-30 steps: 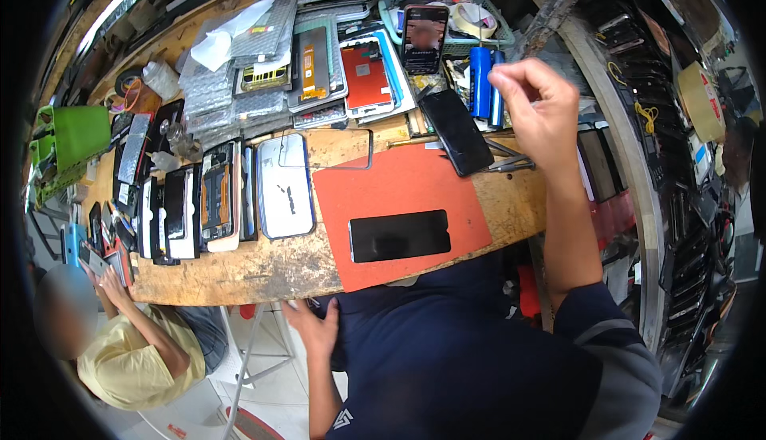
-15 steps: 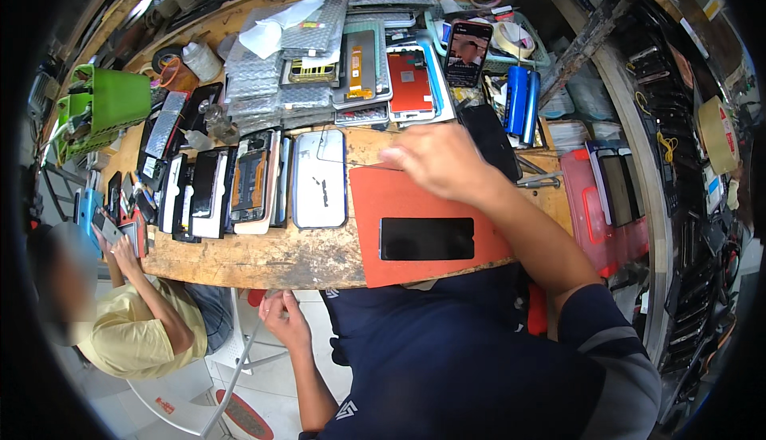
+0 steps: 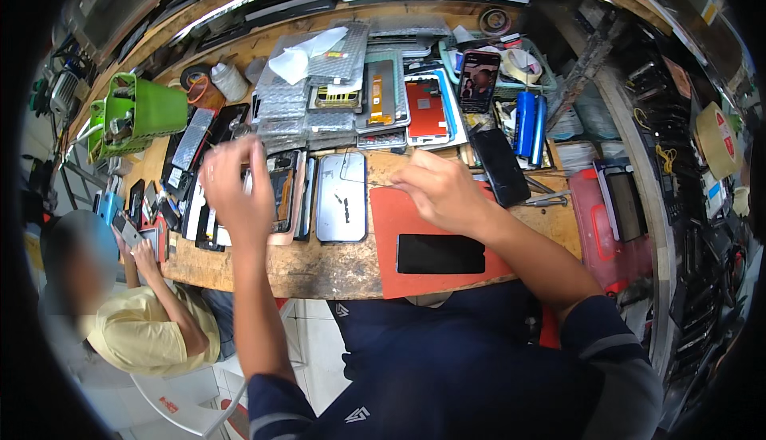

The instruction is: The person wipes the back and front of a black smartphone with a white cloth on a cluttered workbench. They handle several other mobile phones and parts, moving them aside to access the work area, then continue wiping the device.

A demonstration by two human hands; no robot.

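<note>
The person's left hand (image 3: pixel 233 189) was raised above the row of opened phones (image 3: pixel 279 193) lying on the wooden workbench (image 3: pixel 263 260). Its fingers were curled loosely together, and whether they pinched anything could not be told. The right hand (image 3: pixel 443 193) rested at the upper left corner of the red mat (image 3: pixel 447 284), fingers bent and drawn close, the tips seeming to pinch a thin metal tool (image 3: pixel 383 186) that pointed toward the silver phone back (image 3: pixel 341 197). That phone back lay flat just left of the mat, between the mat and the opened phones. A black screen (image 3: pixel 440 253) lay flat in the middle of the mat, near the bench's front edge and just below the right hand.

Beyond the right hand a dark phone (image 3: pixel 501 165) lay tilted, with two blue cylinders (image 3: pixel 530 125) standing beside it. Farther back were a red phone panel (image 3: pixel 427 110) and a lit phone (image 3: pixel 479 81) propped upright. A green basket (image 3: pixel 152 109) sat at the far left of the bench. Below the bench's left end, another person in a yellow shirt (image 3: pixel 148 336) sat holding a small phone.
</note>
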